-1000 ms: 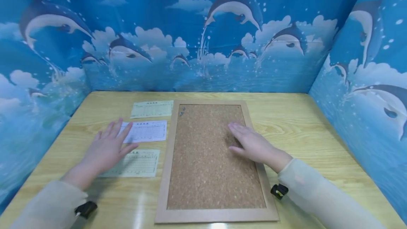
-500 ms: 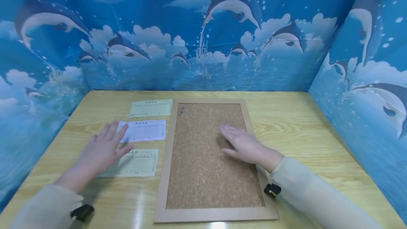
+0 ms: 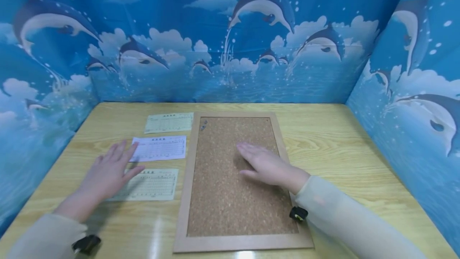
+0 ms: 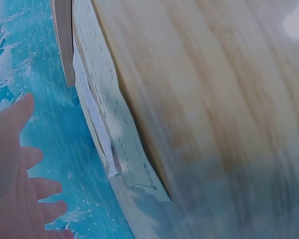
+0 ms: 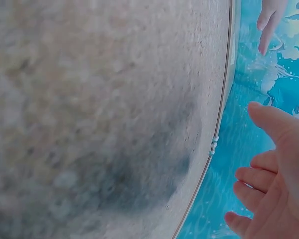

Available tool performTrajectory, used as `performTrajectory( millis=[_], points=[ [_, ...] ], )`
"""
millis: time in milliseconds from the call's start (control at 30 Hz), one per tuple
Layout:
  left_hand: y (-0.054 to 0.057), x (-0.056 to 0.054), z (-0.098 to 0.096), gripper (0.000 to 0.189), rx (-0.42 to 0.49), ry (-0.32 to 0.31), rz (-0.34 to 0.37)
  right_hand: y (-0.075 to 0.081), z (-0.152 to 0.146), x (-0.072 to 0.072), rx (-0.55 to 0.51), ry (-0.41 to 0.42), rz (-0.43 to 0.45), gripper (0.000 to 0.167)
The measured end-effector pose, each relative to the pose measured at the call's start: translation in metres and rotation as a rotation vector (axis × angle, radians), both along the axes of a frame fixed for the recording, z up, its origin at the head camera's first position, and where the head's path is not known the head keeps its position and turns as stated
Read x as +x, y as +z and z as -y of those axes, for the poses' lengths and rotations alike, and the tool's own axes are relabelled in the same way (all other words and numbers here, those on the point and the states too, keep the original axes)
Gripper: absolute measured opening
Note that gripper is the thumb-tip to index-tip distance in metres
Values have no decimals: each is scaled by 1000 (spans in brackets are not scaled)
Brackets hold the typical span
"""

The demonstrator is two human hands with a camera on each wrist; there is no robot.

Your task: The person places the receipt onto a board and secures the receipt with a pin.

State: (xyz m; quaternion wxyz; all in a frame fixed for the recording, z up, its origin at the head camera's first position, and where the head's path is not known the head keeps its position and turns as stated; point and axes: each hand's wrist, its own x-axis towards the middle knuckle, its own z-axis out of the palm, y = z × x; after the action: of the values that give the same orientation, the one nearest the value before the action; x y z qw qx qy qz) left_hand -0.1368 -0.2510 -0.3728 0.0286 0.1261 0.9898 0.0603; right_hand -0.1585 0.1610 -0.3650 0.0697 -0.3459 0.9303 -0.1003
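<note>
A cork board (image 3: 230,195) in a light wooden frame lies in the middle of the table. Over its right half hovers my right hand (image 3: 267,167), palm down with fingers extended and casting a shadow on the cork. Small pushpins (image 5: 214,145) sit at the board's far left corner. To the left lie three printed slips in a column: a far green slip (image 3: 169,123), a white-lilac slip (image 3: 161,148) and a near green slip (image 3: 154,185). My left hand (image 3: 108,171) is spread above the left ends of the lower two, partly covering them, holding nothing.
The wood-grain table (image 3: 341,147) extends to both sides of the board. A blue dolphin-print curtain (image 3: 179,75) encloses it at the back, left and right. A black strap device (image 3: 299,213) is on the right sleeve, another black device (image 3: 86,244) on the left.
My right hand has moved left over the cork, farther in from the frame's right side. My left hand has drifted left and slightly nearer, uncovering more of the white-lilac slip.
</note>
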Motion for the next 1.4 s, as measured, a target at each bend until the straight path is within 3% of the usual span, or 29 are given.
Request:
performTrajectory(
  millis=[533,1067,1400],
  points=[
    [-2,0,10,80,0,12,9,2,30,1,33,95,14,72],
    [-2,0,16,75,-2,-22,-62,-1,55,4,73,166,12,70],
    [1,2,18,75,5,4,4,1,73,3,72,219,24,69]
  ],
)
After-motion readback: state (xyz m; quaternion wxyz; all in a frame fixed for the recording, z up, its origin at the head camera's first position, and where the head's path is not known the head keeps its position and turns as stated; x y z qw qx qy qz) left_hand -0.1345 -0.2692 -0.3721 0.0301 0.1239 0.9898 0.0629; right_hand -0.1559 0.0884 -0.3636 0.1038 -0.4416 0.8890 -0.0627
